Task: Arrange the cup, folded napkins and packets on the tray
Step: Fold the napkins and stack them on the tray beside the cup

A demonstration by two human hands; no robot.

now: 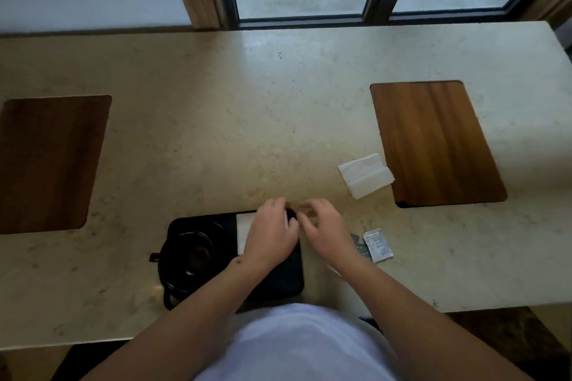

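A black tray lies at the table's near edge. A black cup on a saucer stands on its left half. A white folded napkin lies on the tray's right half, with my left hand flat on top of it. My right hand hovers just right of the tray's far corner, fingers curled and apart, nothing visible in it. Another folded napkin lies on the table to the right. A white packet and a grey packet lie beside my right wrist.
The beige stone table has two wooden inset panels, one at the left and one at the right. A window with dark frames runs along the far side. My white shirt fills the bottom centre.
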